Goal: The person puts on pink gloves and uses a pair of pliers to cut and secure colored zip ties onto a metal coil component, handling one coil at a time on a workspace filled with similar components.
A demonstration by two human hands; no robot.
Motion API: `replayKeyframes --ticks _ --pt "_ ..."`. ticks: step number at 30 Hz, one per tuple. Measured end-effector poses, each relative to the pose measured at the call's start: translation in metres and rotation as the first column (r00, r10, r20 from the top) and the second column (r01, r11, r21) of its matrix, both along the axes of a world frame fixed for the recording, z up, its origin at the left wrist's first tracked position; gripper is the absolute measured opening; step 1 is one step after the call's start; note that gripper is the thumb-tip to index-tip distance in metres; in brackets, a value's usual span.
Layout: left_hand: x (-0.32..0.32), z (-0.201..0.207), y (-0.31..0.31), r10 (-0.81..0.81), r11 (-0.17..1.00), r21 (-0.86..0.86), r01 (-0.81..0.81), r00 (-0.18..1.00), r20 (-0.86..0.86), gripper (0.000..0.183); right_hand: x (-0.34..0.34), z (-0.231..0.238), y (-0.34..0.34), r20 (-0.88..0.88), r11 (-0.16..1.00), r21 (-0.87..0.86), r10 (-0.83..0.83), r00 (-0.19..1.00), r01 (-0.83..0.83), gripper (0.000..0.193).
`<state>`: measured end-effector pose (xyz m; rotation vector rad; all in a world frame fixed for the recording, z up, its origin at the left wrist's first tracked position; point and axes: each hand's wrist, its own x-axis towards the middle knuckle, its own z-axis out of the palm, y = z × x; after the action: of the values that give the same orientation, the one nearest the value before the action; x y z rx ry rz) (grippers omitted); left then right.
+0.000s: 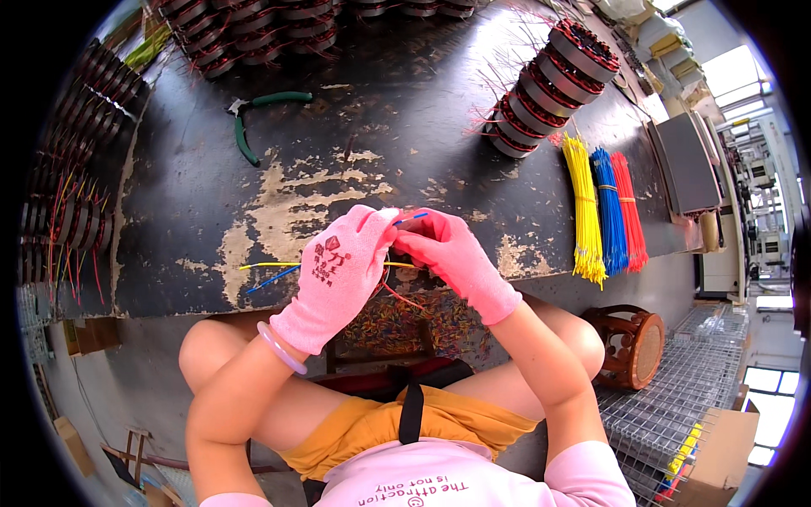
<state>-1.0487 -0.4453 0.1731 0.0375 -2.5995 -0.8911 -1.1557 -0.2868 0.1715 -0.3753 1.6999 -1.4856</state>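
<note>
Just over my knees, my left hand [342, 270] in its pink glove is pinched on thin wires [270, 272], yellow and blue, which trail out to nine o'clock across the worn black table [203, 211], while my right hand [452, 253] meets it fingertip to fingertip, gripping a blue wire end [414, 218] at the table's near edge. Farther off, at two o'clock, lie yellow, blue and red wire bundles [608, 211] beside a stack of wound coils [549, 84], and green-handled pliers [253, 118] rest at eleven o'clock.
</note>
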Motion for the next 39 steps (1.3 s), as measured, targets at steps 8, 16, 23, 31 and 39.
replayKeyframes --ticks 8,16,23,31,39 --pt "-0.001 -0.008 -0.004 -0.067 0.997 0.041 0.068 0.997 -0.026 0.036 0.039 -0.007 0.013 -0.629 0.991 -0.085 -0.13 0.767 0.098 0.013" --pt "0.001 0.005 -0.014 -0.19 0.981 -0.038 0.193 0.98 0.065 0.019 0.037 -0.003 0.019 -0.957 0.99 -0.082 -0.109 0.269 0.111 0.022" --pt "0.01 0.036 -0.001 -0.072 0.897 -0.42 0.135 0.984 0.163 0.018 0.027 0.006 0.022 -0.697 0.997 -0.062 -0.073 0.713 0.041 0.018" --pt "0.006 0.017 0.002 -0.081 0.981 -0.173 0.083 0.997 0.02 0.014 0.015 0.018 0.021 -0.494 0.999 -0.035 0.01 0.869 -0.031 0.016" --pt "0.006 0.012 0.004 -0.114 0.993 -0.001 0.114 0.993 0.031 0.016 0.004 0.028 0.02 -0.46 0.995 0.036 0.098 0.883 -0.092 0.015"
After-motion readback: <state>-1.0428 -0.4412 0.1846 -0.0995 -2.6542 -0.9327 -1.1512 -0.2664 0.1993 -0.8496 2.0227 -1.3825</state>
